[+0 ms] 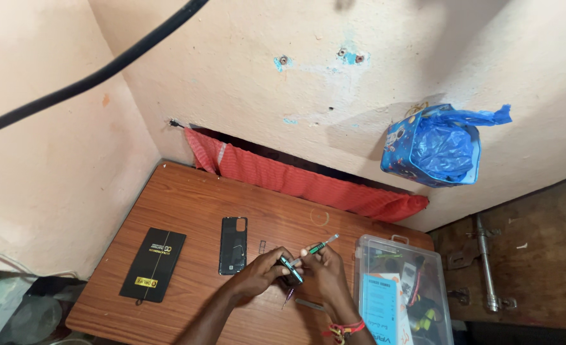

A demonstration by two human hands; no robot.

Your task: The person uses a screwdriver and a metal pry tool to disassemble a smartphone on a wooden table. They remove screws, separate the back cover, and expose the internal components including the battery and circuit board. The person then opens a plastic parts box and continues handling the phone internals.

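At the desk's [187, 211] six o'clock edge, your left hand [262, 273] clamps the phone [290, 269] on edge to steady it while your right hand [324, 268] pinches a screwdriver [318, 246] angled toward two o'clock, back cover [233, 245] parked at nine.

Brown wooden table [187, 191] in a corner of peach plaster walls [244, 76]

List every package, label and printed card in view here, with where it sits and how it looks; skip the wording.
Flat black pack: left part of the wooden table, a slim rectangle with gold print and a small yellow label near its lower end.
White and blue card: inside the clear plastic box at the table's right end, rectangular, with an orange band low down.
Blue printed bag: hanging on the wall above right, boxy, with a blue plastic bag stuffed inside.
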